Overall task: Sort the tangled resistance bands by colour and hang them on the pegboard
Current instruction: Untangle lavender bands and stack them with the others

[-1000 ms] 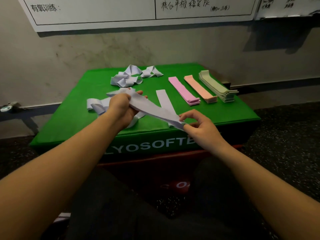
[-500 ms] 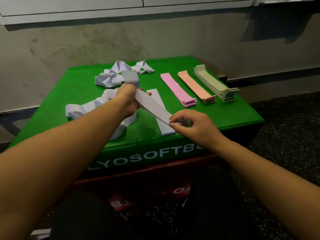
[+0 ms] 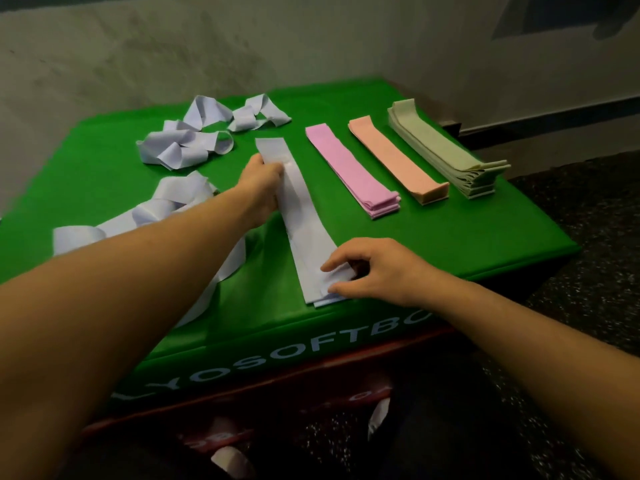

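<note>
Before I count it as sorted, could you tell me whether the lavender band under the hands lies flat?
Flat: the lavender band lies straight on the green box, ends held.

Green box [image 3: 450,244] front face — white letters "YOSOFTBO", cut off both ends; red base lettering unreadable.

A gym corner: a green soft plyo box [image 3: 450,244] on speckled rubber flooring [image 3: 588,209], against a scuffed concrete wall [image 3: 311,46].
</note>
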The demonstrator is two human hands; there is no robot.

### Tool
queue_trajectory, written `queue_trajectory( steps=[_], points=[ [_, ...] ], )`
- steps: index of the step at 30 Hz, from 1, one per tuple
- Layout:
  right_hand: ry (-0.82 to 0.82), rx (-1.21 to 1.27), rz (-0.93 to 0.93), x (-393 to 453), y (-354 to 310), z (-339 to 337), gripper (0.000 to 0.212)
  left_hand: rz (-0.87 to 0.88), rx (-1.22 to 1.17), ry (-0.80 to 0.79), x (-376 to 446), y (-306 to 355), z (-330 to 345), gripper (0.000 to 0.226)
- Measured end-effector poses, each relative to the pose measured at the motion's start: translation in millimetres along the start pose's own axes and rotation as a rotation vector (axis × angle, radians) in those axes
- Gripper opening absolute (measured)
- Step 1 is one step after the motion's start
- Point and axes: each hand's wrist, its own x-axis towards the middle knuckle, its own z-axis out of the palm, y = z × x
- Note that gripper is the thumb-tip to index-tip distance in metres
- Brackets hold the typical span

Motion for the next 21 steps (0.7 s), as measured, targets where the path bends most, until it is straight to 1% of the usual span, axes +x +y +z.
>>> queue_trajectory(
  steps=[3,5,7,9,11,13,15,19,21],
  points=[
    [-0.099,-0.085,-0.090,-0.1,7.1,-4.8,0.034,0.076,0.222,0.028,14.3,-9.2,-2.4,0.026],
    [-0.121,-0.104,-0.107,0.6,8.1,-7.0,0.029,0.108,0.317,0.011,21.1,-11.7,-4.3,0.021],
    [-0.114,-0.078,-0.137,0.8,7.5,-7.4,0.018,0.140,0.376,-0.003,25.4,-11.4,-4.6,0.018],
    [-0.058,-0.034,-0.176,-0.5,4.4,-7.8,0.012,0.175,0.399,0.019,30.0,-10.5,-5.7,0.019],
    [0.023,-0.052,-0.236,-0.5,0.7,-8.9,0.011,0.186,0.400,0.049,31.7,-7.5,-7.6,0.029],
    [0.056,-0.140,-0.294,2.0,-3.5,-7.4,0.011,0.192,0.430,0.073,33.8,-6.9,-9.7,0.040],
    [0.033,-0.212,-0.316,5.7,-4.1,-2.7,0.011,0.192,0.487,0.080,34.5,-8.4,-11.5,0.040],
    [-0.047,-0.320,-0.335,8.4,2.9,7.3,0.013,0.238,0.672,0.104,36.6,-17.1,-17.2,0.026],
    [-0.072,-0.308,-0.316,7.0,6.4,6.1,0.017,0.229,0.733,0.096,37.7,-18.8,-20.2,0.032]
  ],
)
